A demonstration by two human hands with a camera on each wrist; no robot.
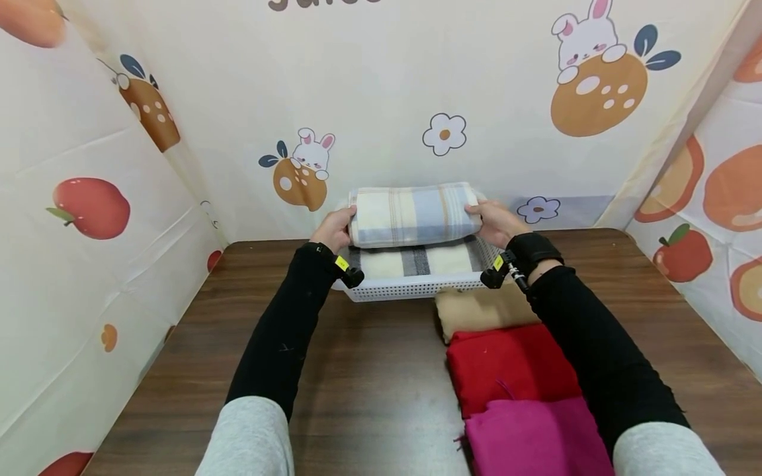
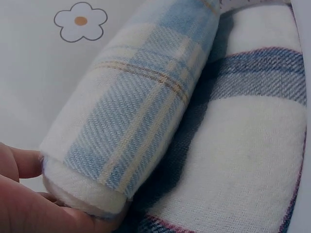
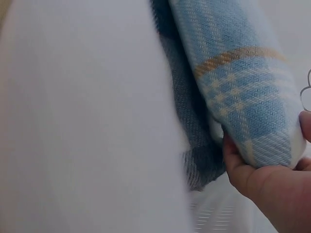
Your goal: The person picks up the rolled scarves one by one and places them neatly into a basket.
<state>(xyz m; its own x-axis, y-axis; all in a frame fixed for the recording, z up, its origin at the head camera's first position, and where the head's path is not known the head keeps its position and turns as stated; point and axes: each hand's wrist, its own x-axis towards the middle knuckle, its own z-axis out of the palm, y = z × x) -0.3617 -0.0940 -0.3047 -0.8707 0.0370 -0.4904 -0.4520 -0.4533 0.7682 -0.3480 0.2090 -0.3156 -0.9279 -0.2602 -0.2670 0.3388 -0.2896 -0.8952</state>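
Magenta cloth lies on the worktop. Over the white basket, the plaid bundle looks soft and light; left hand and right hand grasp its ends in their fingers, best for keeping folds. Contact underneath is unclear.

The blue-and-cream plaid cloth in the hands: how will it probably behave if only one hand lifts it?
The blue-and-cream plaid cloth would probably sag or unfold: its folded layers show at the end that the left hand grips. Slipping seems unlikely: the weave looks fuzzy. It should hardly break, being woven fabric.
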